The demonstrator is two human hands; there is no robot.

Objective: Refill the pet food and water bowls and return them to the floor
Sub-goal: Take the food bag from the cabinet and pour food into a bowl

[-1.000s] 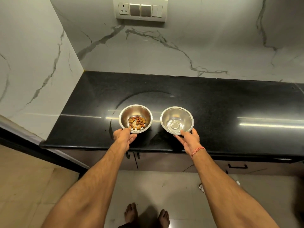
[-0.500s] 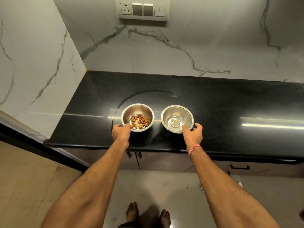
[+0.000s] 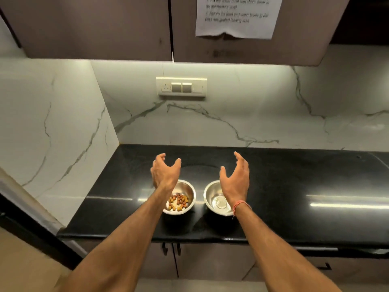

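A: What is seen at the left edge?

B: A marble side wall (image 3: 52,127) is met at the left end of the black bench (image 3: 294,186), so the bench is closed off in that corner. The front edge of the bench is seen running across below the bowls, with cabinet doors (image 3: 210,264) underneath.

A: And moving rightward?

B: The left hand (image 3: 165,172) is held raised above the bench, palm turned inward, its fingers (image 3: 161,158) loosely curved and spread; nothing is held. Just below and behind its wrist the food bowl (image 3: 186,190) is seen resting on the bench, with brown and orange kibble (image 3: 179,202) lying in its bottom. No contact between hand and bowl is seen.

A: Next?

B: Just beside it, apart by a narrow gap, the water bowl (image 3: 212,197) is set on the bench; its right part is covered by the right forearm. The right hand (image 3: 235,180) is raised above it, open and empty, thumb spread from the fingers. A red thread (image 3: 241,205) is worn on that wrist.

A: Open room?

B: Bare bench is left behind the bowls up to the marble back wall (image 3: 231,114), and a long stretch is left to the right. Overhead, upper cabinets (image 3: 105,28) hang with a printed sheet (image 3: 237,15) fixed on one door; a switch plate (image 3: 181,88) is mounted below them.
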